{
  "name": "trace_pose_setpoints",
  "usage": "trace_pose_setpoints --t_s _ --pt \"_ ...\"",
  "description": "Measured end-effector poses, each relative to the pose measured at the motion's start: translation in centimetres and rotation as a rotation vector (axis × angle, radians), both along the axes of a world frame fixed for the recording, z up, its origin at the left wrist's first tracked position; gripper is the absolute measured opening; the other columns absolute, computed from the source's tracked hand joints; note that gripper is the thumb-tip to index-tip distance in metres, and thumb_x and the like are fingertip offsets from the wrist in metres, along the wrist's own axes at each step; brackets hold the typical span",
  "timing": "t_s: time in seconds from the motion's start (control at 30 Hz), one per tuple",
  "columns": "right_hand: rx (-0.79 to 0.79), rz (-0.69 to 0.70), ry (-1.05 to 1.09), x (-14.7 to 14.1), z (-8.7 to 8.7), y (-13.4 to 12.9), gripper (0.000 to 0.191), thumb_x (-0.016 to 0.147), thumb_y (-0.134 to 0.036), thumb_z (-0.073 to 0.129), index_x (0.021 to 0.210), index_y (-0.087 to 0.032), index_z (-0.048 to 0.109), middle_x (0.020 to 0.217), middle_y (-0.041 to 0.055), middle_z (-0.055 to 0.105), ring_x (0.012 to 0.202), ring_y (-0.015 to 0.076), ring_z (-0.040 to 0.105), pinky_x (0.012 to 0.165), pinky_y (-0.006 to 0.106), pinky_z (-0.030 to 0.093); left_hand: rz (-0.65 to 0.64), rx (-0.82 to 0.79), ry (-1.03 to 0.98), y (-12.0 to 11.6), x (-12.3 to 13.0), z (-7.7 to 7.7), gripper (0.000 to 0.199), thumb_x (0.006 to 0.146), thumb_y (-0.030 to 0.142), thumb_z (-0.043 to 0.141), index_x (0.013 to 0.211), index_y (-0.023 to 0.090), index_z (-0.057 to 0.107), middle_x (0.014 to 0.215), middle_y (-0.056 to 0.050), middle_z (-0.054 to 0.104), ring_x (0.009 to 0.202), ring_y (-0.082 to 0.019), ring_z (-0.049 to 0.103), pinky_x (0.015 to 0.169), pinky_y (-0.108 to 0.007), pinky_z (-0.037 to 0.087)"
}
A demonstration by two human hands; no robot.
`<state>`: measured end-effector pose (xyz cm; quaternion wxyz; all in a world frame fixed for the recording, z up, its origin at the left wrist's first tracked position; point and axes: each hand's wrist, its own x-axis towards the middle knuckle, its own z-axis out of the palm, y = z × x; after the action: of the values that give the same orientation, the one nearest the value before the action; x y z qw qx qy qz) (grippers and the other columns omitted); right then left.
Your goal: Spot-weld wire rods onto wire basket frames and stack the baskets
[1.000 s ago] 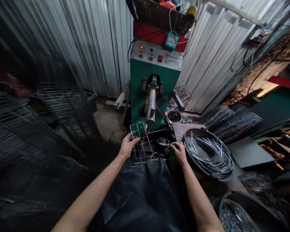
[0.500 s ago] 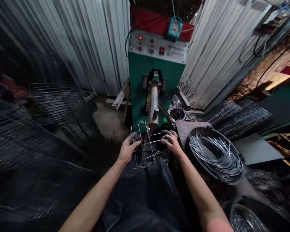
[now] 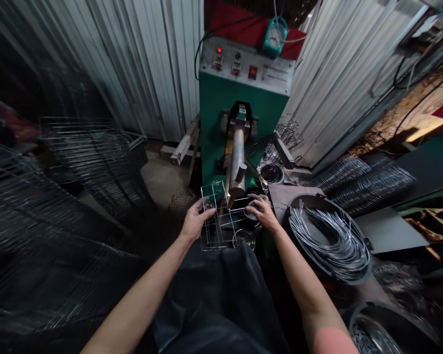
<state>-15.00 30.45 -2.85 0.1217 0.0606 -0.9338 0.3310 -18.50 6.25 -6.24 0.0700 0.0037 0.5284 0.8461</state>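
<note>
Right hand (image 3: 260, 211) risen onto steel wire frame (image 3: 216, 223), left hand (image 3: 196, 221) gripping

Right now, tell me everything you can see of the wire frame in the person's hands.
The wire frame is a box-shaped open cage of thin, straight, silvery metal rods. It is held up in front of the green machine, its upper corner close beneath the thick metal arm. The left hand grips its left side; the right hand rests on its far end.
</note>
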Motion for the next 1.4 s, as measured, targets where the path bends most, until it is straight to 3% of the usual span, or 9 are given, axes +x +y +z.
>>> trace_pose_setpoints --t_s 0.53,0.8,1.2,1.4 --pt "-0.034 0.007 -0.069 -1.1 0.8 0.2 0.018 0.078 -0.039 0.06 0.072 -0.023 0.066 0.121 0.0019 0.059 0.113 0.0278 0.038 0.098 0.046 0.026 -0.022 0.015 -0.055 0.1 -1.0 -0.2 0.065 0.048 0.026 0.082 0.108 0.012 0.059 0.074 0.0 0.065 0.069 -0.014 0.06 0.074 -0.03 0.046" --pt "-0.05 0.013 -0.105 -1.3 0.9 0.4 0.019 0.077 -0.039 0.061 0.07 -0.023 0.066 0.118 0.0021 0.06 0.113 0.0268 0.04 0.099 0.044 0.028 -0.03 0.015 -0.047 0.1 -1.1 0.4 0.067 0.047 0.026 0.082 0.108 0.011 0.06 0.076 -0.002 0.066 0.07 -0.014 0.06 0.075 -0.03 0.045" --pt "-0.078 -0.025 -0.102 -1.1 0.4 0.2 0.02 0.076 -0.04 0.062 0.068 -0.022 0.066 0.115 0.0034 0.062 0.113 0.0269 0.039 0.099 0.044 0.028 -0.079 -0.015 -0.068 -0.3 -1.7 0.2 0.064 0.048 0.025 0.082 0.106 0.011 0.061 0.081 -0.003 0.067 0.071 -0.014 0.06 0.078 -0.031 0.045" --pt "-0.027 -0.043 -0.052 1.0 1.1 -1.1 0.016 0.075 -0.037 0.065 0.066 -0.024 0.067 0.113 0.0016 0.063 0.108 0.0267 0.042 0.096 0.044 0.031 -0.125 -0.017 -0.042 -1.6 0.2 0.4 0.067 0.05 0.026 0.082 0.111 0.011 0.059 0.08 -0.004 0.068 0.071 -0.015 0.062 0.075 -0.032 0.047"
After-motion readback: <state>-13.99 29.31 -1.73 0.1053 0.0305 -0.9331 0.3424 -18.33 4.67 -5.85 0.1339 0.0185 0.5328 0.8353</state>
